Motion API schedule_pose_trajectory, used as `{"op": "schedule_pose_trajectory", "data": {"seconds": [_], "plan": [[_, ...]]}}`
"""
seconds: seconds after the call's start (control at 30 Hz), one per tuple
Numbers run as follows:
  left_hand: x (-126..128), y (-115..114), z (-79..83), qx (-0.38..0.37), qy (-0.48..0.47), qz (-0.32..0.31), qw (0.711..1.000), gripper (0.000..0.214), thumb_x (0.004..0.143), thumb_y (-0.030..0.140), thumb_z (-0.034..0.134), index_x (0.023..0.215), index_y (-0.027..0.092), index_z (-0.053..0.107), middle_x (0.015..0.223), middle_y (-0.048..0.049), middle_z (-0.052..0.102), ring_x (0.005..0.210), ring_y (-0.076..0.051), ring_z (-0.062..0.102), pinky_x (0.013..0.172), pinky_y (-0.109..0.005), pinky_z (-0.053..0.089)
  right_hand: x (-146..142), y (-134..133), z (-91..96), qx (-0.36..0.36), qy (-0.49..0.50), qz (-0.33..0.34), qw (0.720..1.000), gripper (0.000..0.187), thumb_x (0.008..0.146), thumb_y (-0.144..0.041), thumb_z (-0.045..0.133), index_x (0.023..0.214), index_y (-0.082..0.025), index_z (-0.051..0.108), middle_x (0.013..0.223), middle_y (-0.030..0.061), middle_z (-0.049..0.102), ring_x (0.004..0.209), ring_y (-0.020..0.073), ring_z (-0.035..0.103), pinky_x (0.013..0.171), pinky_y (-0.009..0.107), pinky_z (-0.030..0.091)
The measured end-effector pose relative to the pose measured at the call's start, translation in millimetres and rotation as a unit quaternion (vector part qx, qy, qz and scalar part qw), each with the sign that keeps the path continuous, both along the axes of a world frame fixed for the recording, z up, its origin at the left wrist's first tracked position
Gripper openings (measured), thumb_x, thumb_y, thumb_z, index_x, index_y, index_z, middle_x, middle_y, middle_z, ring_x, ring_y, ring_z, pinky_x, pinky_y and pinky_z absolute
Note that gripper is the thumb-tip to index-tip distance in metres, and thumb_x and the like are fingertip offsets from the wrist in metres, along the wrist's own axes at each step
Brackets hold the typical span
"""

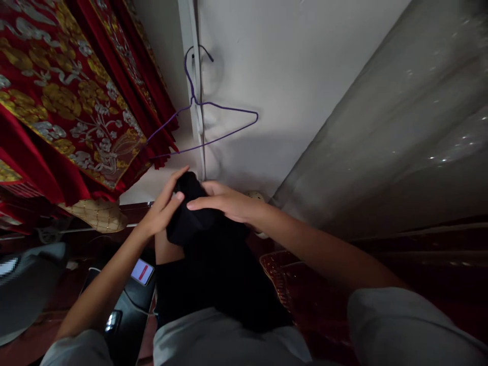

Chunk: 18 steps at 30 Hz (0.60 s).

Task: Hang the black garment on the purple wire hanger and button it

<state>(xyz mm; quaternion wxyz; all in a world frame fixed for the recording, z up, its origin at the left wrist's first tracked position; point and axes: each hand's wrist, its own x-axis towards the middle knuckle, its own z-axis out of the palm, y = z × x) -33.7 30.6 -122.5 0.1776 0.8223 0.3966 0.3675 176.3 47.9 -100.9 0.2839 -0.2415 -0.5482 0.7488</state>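
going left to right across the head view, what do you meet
red and gold curtain → left hand → black garment → right hand → grey curtain

Purple hanger (213, 119) above, curtain (76, 96) left.

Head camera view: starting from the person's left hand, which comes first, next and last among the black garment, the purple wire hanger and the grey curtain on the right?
1. Black garment: gripped by the left hand, with the right hand on it too.
2. Purple wire hanger: hooked on the wall above the hands.
3. Grey curtain: far off to the right.
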Motion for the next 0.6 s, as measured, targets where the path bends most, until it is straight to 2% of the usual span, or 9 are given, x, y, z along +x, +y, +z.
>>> {"op": "schedule_pose_trajectory", "data": {"seconds": [0.07,0.1,0.2,0.3,0.37,0.43,0.5,0.57,0.6], "plan": [[8,9,-19.3,-0.05,-0.02,-0.031,0.998,0.07,0.108,0.057,0.006,0.156,0.024,0.046,0.155,-0.0118,0.053,0.146,-0.027,0.05,0.116,-0.044,0.049,7,-2,15.0,0.008,-0.012,0.0,1.0,0.032,0.066,-0.025,0.089,0.09,-0.017,0.069,0.087,0.0021,0.071,0.079,0.0135,0.067,0.07,0.024,0.055],[14,11,-30.5,-0.065,-0.018,-0.038,0.997,0.073,0.108,0.058,0.004,0.151,0.025,0.052,0.148,-0.0116,0.06,0.141,-0.026,0.055,0.111,-0.043,0.053,11,-3,21.7,0.02,-0.022,0.004,1.0,0.033,0.063,-0.025,0.09,0.087,-0.016,0.07,0.084,0.0018,0.07,0.077,0.0137,0.066,0.069,0.025,0.055],[26,16,-59.0,-0.102,0.029,-0.068,0.992,0.058,0.106,0.062,0.028,0.129,0.026,0.068,0.122,-0.0104,0.074,0.122,-0.028,0.068,0.099,-0.039,0.058,31,-2,38.7,0.073,-0.065,-0.001,0.995,0.033,0.059,-0.028,0.092,0.08,-0.016,0.069,0.073,0.0005,0.066,0.065,0.0138,0.062,0.056,0.026,0.05],[16,25,-71.3,-0.165,0.117,-0.11,0.973,0.042,0.099,0.058,0.054,0.112,0.022,0.072,0.104,-0.007,0.077,0.099,-0.025,0.072,0.088,-0.035,0.058,64,16,48.3,0.136,-0.059,-0.089,0.985,0.031,0.055,-0.026,0.091,0.065,-0.02,0.062,0.058,-0.0035,0.055,0.05,0.0108,0.051,0.042,0.024,0.036],[-1,32,-69.6,-0.193,0.154,-0.106,0.963,0.037,0.097,0.054,0.061,0.102,0.019,0.072,0.094,-0.0046,0.075,0.084,-0.021,0.07,0.08,-0.03,0.055,88,38,46.9,0.165,-0.016,-0.167,0.972,0.044,0.053,-0.028,0.089,0.051,-0.021,0.045,0.048,-0.0056,0.041,0.041,0.0077,0.036,0.037,0.024,0.023],[-19,35,-60.2,-0.203,0.143,-0.071,0.966,0.038,0.097,0.052,0.06,0.088,0.016,0.069,0.08,-0.002,0.07,0.071,-0.017,0.065,0.069,-0.026,0.05,106,62,36.3,0.158,-0.014,-0.227,0.961,0.05,0.06,-0.042,0.085,0.05,-0.022,0.041,0.046,-0.0043,0.036,0.039,0.0075,0.03,0.037,0.025,0.02],[-29,32,-42.9,-0.204,0.109,-0.039,0.972,0.04,0.097,0.051,0.059,0.079,0.016,0.065,0.069,0.0003,0.063,0.063,-0.015,0.058,0.06,-0.024,0.044,112,81,16.6,0.116,-0.073,-0.235,0.962,0.042,0.074,-0.059,0.075,0.062,-0.023,0.056,0.054,0.0009,0.05,0.045,0.0125,0.044,0.041,0.027,0.032],[-29,24,-19.2,-0.176,0.086,-0.034,0.98,0.034,0.095,0.047,0.06,0.082,0.016,0.065,0.069,0.0003,0.061,0.064,-0.015,0.057,0.059,-0.024,0.043,102,90,-8.5,0.065,-0.16,-0.186,0.967,0.041,0.081,-0.064,0.07,0.089,-0.023,0.069,0.079,0.0073,0.069,0.067,0.0218,0.064,0.056,0.032,0.049],[-26,19,-6.0,-0.154,0.085,-0.043,0.983,0.028,0.094,0.043,0.06,0.086,0.017,0.066,0.072,-0.0003,0.063,0.066,-0.016,0.058,0.06,-0.025,0.044,93,90,-21.4,0.051,-0.197,-0.145,0.968,0.043,0.08,-0.062,0.074,0.101,-0.024,0.071,0.094,0.0089,0.073,0.082,0.0256,0.069,0.066,0.036,0.054]]}}
